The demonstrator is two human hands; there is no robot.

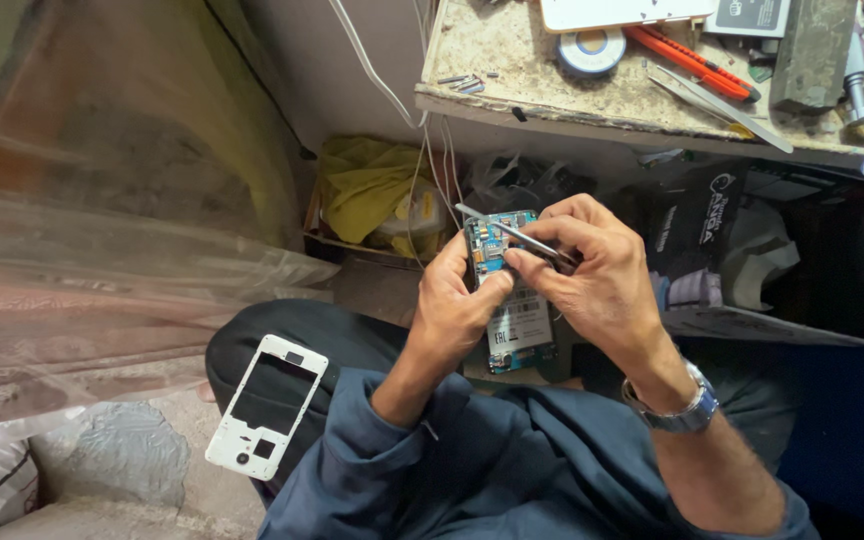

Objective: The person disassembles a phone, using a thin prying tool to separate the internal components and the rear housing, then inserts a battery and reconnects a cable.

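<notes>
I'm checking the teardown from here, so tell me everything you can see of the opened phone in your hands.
The opened phone has its back off, showing a blue circuit board at the upper end and a pale labelled battery below. It is held upright over the lap, inner side toward the camera. The left hand grips its left edge, thumb across the middle. The right hand covers its right edge and holds metal tweezers, whose tips reach past the board's top left corner. White cables hang behind it.

Workbench edge (pixel 592 112) and dangling wires (pixel 422 150) crowd the room above the opened phone (pixel 512 300).
</notes>
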